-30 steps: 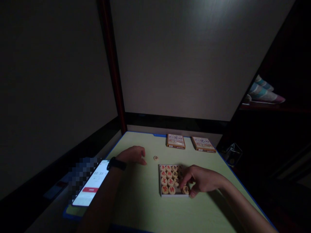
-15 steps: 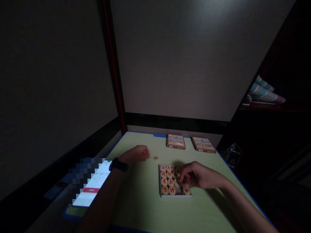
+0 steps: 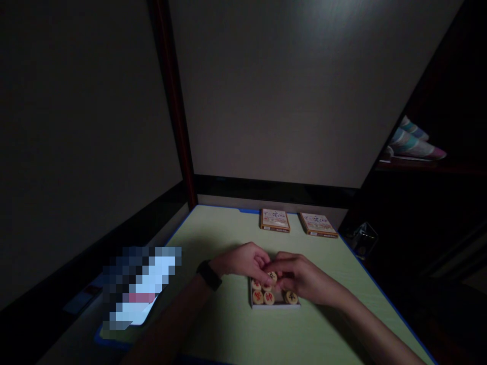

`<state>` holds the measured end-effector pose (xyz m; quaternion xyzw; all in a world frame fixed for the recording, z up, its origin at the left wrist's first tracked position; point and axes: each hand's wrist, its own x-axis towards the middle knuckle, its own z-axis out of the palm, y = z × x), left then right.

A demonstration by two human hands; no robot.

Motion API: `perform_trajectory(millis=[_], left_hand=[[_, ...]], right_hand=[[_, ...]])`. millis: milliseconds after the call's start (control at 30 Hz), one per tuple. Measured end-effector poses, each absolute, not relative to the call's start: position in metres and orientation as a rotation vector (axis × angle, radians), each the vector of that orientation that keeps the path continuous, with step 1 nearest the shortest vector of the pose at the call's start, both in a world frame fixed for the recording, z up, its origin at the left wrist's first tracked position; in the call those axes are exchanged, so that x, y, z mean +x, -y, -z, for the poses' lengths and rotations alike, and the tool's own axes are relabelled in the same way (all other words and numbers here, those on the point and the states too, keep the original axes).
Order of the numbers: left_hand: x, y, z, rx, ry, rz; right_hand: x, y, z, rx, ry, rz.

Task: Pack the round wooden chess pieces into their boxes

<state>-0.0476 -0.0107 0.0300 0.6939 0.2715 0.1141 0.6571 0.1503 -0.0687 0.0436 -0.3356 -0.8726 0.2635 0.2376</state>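
A shallow white box of round wooden Chinese chess pieces lies on the table under my two hands. My left hand is closed, its thumb against a chess piece with a dark character. From the other side, my right hand meets it with curled fingers, gripping at the same piece. Red-marked pieces fill the box's near left part. One dark-marked piece sits in the near right corner, with a gap beside it. My hands hide the box's far rows.
Two flat printed boxes, a left one and a right one, lie at the back of the pale green table. A lit phone, partly pixelated, is at the left edge. Walls stand behind and left.
My left hand has moved right, from near a loose piece on the table to the box, meeting my right hand. The loose piece's spot is now covered by my left hand.
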Motion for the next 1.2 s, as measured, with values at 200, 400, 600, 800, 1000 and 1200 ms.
perform_trajectory(millis=[200, 400, 600, 800, 1000, 1200], left_hand=[[-0.044, 0.011, -0.025, 1.565, -0.588, -0.206], [-0.046, 0.011, -0.029, 1.549, -0.571, -0.253], [-0.046, 0.005, -0.025, 1.520, -0.612, -0.386], [-0.048, 0.003, -0.023, 1.476, -0.619, -0.367], [-0.059, -0.005, -0.032, 1.511, -0.709, -0.460], [-0.067, -0.019, -0.031, 1.534, -0.807, -0.773]], right_hand=[[0.154, 0.073, -0.047, -0.931, 2.407, -0.707], [0.151, 0.081, -0.055, -0.975, 2.451, -0.615], [0.150, 0.080, -0.050, -1.022, 2.431, -0.397], [0.152, 0.080, -0.049, -1.046, 2.449, -0.356], [0.156, 0.085, -0.055, -1.141, 2.516, -0.418], [0.150, 0.091, -0.058, -1.199, 2.631, -0.475]])
